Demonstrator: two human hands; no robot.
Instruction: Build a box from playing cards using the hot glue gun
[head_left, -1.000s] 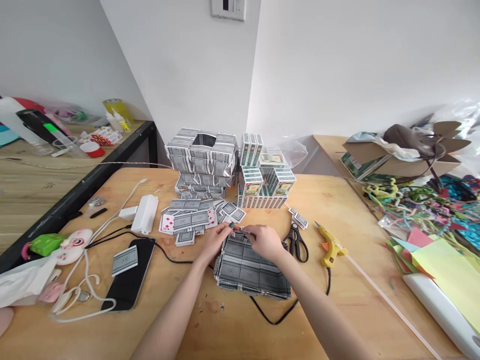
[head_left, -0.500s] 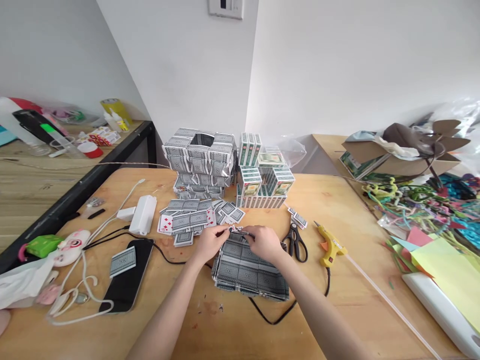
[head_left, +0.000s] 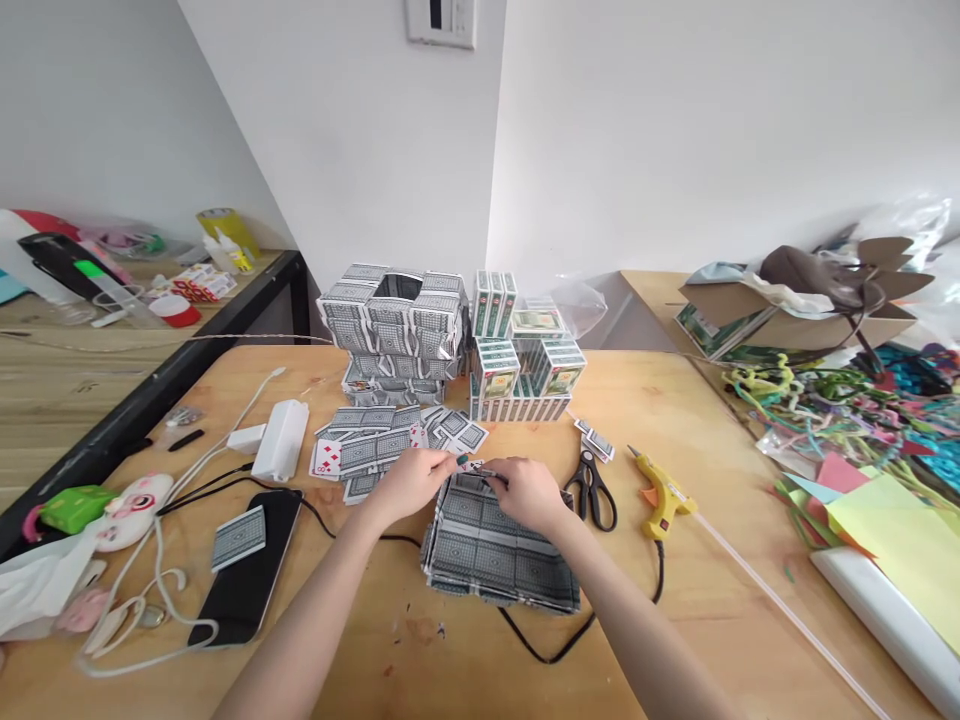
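Observation:
A box-shaped piece made of grey-backed playing cards (head_left: 502,550) lies on the table in front of me, tilted so its panel of cards faces up. At its far edge my left hand (head_left: 416,485) is closed, with thumb and finger pinching a playing card (head_left: 471,466) whose white face shows a little. My right hand (head_left: 527,490) is closed at the same edge, its fingertips pinching the card's other side. The hands partly hide the held card. Beside the left hand lie loose cards (head_left: 379,452), mostly face down.
A larger card structure (head_left: 397,320) and boxed card decks (head_left: 521,408) stand at the back. Black scissors (head_left: 592,490) and a yellow glue gun (head_left: 660,495) lie on the right, its cord running below the piece. Left are a phone (head_left: 251,580) and a white adapter (head_left: 281,440).
My left hand has shifted slightly left, and its fingertips are now a little farther from the right hand's. The right hand and the card piece stay nearly in place. The view has shifted slightly.

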